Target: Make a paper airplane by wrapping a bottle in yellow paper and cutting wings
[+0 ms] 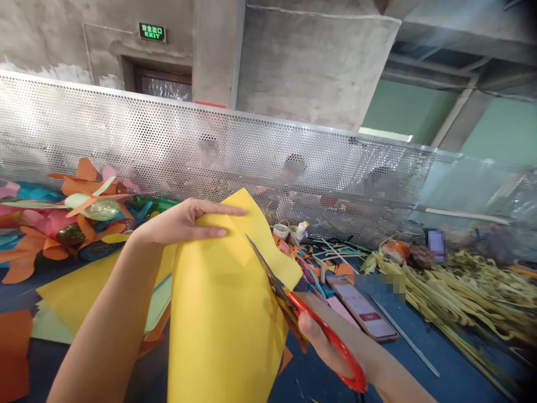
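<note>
Yellow paper [222, 319], smooth, curved, one piece, centre; left hand [191, 223] pinching it; right hand [322, 342] gripping one red-handled scissors [301, 304].

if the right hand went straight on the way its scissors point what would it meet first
Most likely the yellow paper; the scissors in the right hand overlap it in view. Beyond lies the left hand, though depth is unclear.

White glare on perforated screen [251, 143]

single head cam, looking forward over the tabletop [457, 386], slightly down, left hand [199, 221] and right hand [321, 330] close in lower half, perforated screen [126, 123] farther back, wall [100, 36] behind it
</note>
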Motion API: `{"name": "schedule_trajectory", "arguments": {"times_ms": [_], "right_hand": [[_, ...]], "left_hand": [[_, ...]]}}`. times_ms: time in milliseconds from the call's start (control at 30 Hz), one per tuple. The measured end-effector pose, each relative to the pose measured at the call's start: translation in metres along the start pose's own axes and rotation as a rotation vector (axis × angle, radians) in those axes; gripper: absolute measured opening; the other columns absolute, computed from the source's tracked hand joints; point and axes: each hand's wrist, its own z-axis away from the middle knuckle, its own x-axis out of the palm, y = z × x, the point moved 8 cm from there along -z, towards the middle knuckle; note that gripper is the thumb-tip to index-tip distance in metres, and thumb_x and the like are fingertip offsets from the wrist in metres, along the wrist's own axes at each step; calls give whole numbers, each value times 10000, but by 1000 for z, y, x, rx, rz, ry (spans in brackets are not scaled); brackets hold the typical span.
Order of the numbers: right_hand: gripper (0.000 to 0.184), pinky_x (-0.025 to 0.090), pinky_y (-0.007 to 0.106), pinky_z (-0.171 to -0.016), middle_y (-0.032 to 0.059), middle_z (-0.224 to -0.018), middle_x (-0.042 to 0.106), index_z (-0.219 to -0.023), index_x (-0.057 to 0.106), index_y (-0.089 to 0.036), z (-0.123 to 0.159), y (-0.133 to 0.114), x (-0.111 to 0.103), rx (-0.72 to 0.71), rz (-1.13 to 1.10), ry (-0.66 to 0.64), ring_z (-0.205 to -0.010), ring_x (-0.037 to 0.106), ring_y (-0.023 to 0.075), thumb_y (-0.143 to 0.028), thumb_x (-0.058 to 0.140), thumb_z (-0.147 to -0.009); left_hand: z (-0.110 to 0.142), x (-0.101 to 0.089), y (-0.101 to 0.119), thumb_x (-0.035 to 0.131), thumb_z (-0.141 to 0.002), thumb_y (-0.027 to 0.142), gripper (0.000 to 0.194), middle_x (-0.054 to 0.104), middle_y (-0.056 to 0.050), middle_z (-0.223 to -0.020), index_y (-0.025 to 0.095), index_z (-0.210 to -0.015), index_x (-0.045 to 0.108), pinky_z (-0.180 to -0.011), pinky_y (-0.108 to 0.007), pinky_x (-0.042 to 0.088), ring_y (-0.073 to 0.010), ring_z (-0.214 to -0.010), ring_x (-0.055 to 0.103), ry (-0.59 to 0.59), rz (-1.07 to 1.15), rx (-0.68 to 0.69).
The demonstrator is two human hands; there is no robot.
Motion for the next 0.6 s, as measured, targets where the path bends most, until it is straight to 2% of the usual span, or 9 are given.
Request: {"name": "schedule_trajectory", "arguments": {"times_ms": [133,333,433,600], "right_hand": [[541,371,275,-542,-24,-564,424,-660,387,-216,-3,-3,-2,-27,-52,29,-538,428,125,-625,148,-921],[586,261,230,-374,-50,-503,353,-667,407,-210,-4,7,4,31,-136,-4,-413,330,82,-693,151,-878],[590,241,220,-355,-51,-489,331,-654,405,-207,-3,11,6,50,-136,-9,-402,321,78,-691,152,-880],[588,245,217,-369,-38,-504,334,-616,419,-201,-3,11,3,35,-64,29,-424,329,84,-646,168,-906]], "left_hand": [[0,0,0,662,-789,234,428,638,-29,-1215,291,-1209,600,-892,-263,493,-185,-1058,621,2,8,-6],[1,1,-3,642,-806,255,429,668,-28,-1164,269,-1231,584,-826,-250,527,-183,-1006,643,-3,23,-24],[0,1,-4,641,-805,258,439,679,-33,-1141,264,-1240,576,-791,-257,545,-187,-969,657,-6,40,-31],[0,0,-3,654,-796,250,429,665,-33,-1169,273,-1221,592,-843,-267,524,-194,-1018,639,9,18,-24]]}}
